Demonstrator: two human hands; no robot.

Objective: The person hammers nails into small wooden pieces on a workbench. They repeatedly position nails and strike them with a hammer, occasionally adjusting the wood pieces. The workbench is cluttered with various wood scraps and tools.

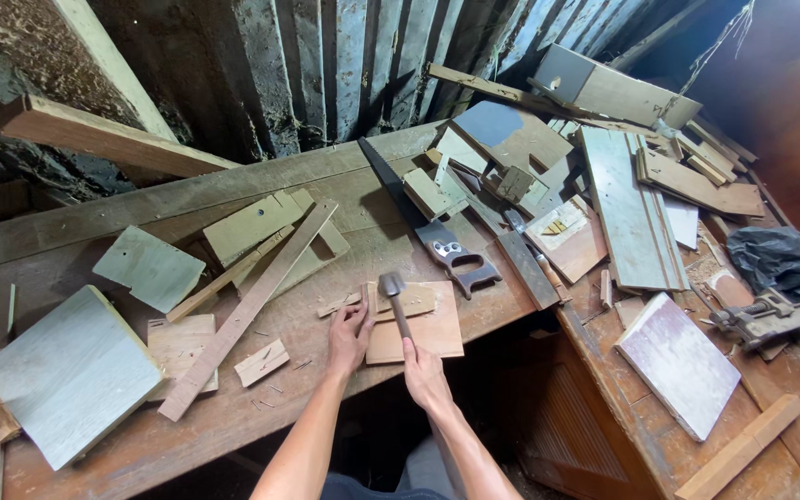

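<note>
Pale green panel (71, 373), black bag (773, 259), brown workbench (233, 417), black-handled saw (428, 222).

A worn wooden tabletop (233, 421) carries offcuts everywhere. At nine o'clock lies a pale square board (71, 375), with a long batten (247, 310) slanting beside it. At the centre sits a flat square panel (423, 333). A handsaw (428, 227) lies toward twelve o'clock. At three o'clock rests a black plastic bag (773, 259).
</note>
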